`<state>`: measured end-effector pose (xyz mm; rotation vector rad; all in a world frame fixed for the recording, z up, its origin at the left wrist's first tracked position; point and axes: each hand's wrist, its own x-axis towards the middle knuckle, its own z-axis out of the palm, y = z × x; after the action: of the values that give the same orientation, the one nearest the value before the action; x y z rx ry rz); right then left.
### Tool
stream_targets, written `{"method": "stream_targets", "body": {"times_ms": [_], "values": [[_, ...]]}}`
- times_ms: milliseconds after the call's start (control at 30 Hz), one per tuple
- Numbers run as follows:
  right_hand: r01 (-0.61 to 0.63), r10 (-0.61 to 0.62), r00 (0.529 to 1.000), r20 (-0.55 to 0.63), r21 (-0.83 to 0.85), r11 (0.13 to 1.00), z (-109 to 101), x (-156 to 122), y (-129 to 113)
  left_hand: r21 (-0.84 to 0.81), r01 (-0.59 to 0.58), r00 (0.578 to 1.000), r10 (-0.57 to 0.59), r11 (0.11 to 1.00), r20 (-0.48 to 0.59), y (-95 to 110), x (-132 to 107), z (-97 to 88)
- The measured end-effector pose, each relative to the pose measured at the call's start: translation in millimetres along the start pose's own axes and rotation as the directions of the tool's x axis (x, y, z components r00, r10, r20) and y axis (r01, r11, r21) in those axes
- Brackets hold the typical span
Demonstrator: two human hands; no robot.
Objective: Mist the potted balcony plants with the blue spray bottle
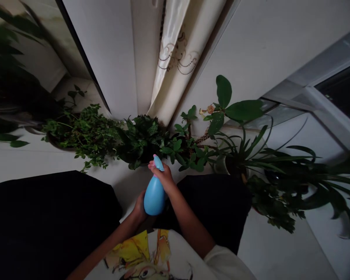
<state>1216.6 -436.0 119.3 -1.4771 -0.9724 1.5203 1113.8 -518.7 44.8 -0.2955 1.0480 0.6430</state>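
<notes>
Pale blue plastic spray bottle [154, 198], rounded body, pink-tipped nozzle, held upright with a slight tilt at centre frame. Right hand [163, 175] closed around the bottle's neck and trigger head, fingers [152, 165] curled over the front. Left hand [140, 207] lower, cupped against the body's left side; its fingers are mostly hidden behind the bottle.

Nozzle sits just below a dark green leafy potted plant [142, 142], nearly touching the lowest leaves. Small-leaved trailing green plant [86, 134] extends left of it; broad-leaved plant with a thin woody stem [218, 116] rises to the right, beside a long-leaved plant in a dark pot [252, 157].

Black fabric shapes [48, 221] [214, 206] flank both forearms, leaving a narrow strip of pale floor [128, 182] between them and the plants. Wider pale floor [280, 249] at lower right. White printed T-shirt [142, 252] at bottom edge. Cream embroidered curtain [175, 58] hangs at top centre; white window frame [317, 93] at upper right.
</notes>
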Motion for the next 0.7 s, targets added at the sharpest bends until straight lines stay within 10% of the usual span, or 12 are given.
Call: {"method": "stream_targets", "body": {"times_ms": [700], "values": [[-0.099,0.067,0.983,-0.17,-0.185,0.978,-5.3,13.0,22.0,0.024,0.092,0.993,-0.093,0.995,0.067,-0.4,9.8,-1.6]]}}
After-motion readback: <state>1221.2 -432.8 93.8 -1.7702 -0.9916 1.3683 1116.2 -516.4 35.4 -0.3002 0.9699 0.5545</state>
